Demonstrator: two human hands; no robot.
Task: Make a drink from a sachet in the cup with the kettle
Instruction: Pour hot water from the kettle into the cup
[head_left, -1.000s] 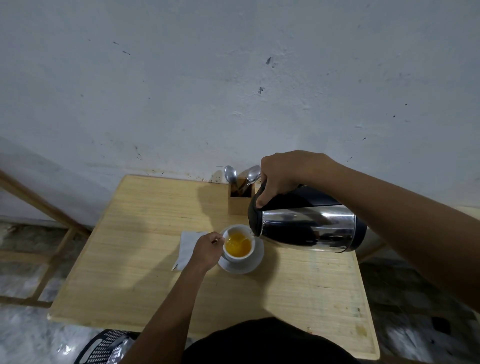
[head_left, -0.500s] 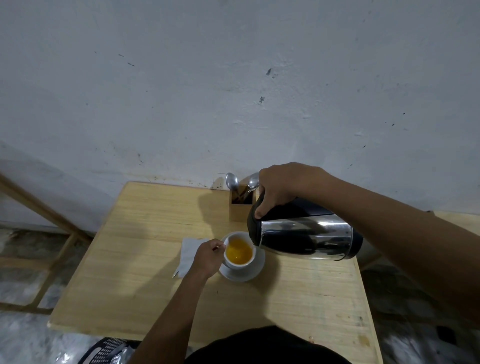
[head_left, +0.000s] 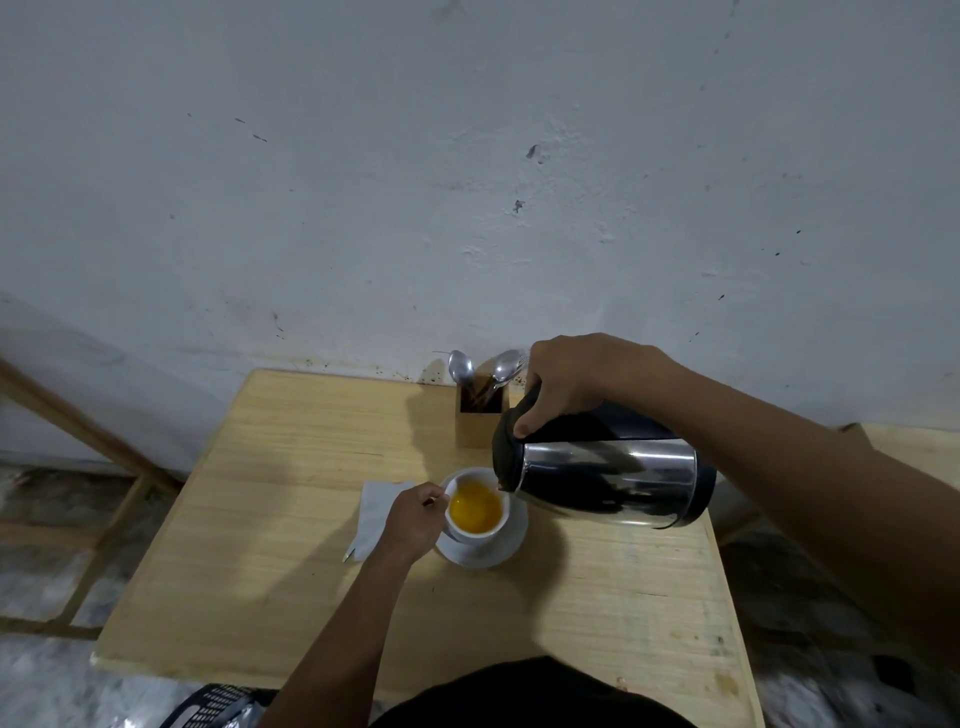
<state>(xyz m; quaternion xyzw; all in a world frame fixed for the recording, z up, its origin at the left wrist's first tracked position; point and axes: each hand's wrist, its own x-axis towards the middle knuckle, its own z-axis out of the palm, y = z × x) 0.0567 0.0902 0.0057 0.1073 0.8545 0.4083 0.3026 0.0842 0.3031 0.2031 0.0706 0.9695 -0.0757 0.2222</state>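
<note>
A white cup (head_left: 467, 531) stands on a white saucer (head_left: 498, 552) in the middle of the wooden table (head_left: 291, 582). It holds orange liquid (head_left: 475, 512). My left hand (head_left: 413, 522) is closed at the cup's left side, on its handle. My right hand (head_left: 576, 382) grips the black handle of a steel kettle (head_left: 613, 480), which lies tipped almost flat with its spout just over the cup's right rim. A white sachet or paper (head_left: 374, 512) lies left of the cup, partly under my left hand.
A wooden holder (head_left: 480, 421) with two spoons (head_left: 460, 366) stands behind the cup against the white wall. The table's right edge is close under the kettle. A dark basket (head_left: 208, 706) sits below the near edge at left.
The view shifted slightly. The kettle stays tipped over the cup, and the orange liquid stands a little higher in it. My left hand keeps its hold.
</note>
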